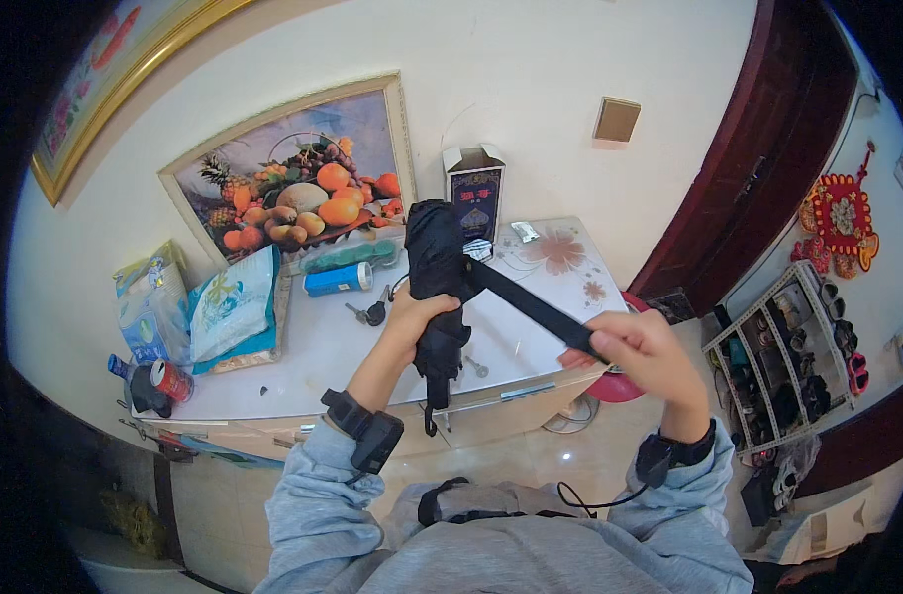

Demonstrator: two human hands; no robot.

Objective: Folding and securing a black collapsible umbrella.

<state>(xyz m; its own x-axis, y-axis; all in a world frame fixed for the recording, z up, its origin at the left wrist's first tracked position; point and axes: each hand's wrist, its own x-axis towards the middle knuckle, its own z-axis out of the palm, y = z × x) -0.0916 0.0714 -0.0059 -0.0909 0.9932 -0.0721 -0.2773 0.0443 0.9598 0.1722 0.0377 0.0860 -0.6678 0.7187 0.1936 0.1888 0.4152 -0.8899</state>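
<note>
A folded black umbrella (435, 260) stands roughly upright before me, above the front part of a white table (318, 371). My left hand (414, 319) grips it around the middle, thumb across its front. Off its right side runs a black strap (533, 308), drawn out straight and slanting down to the right. The far end of that strap is pinched in the fingers of my right hand (637, 349). A small cord loop hangs at the umbrella's lower end. Behind the umbrella stands a dark blue box (477, 197) with its top flaps up.
Keys (376, 313), a blue cylinder (338, 280), tissue packs (232, 308) and a red can (172, 380) lie on the table's left. A loose key (477, 367) is near the front edge. A red stool (615, 388) stands by the right end; a shoe rack (786, 356) is farther right.
</note>
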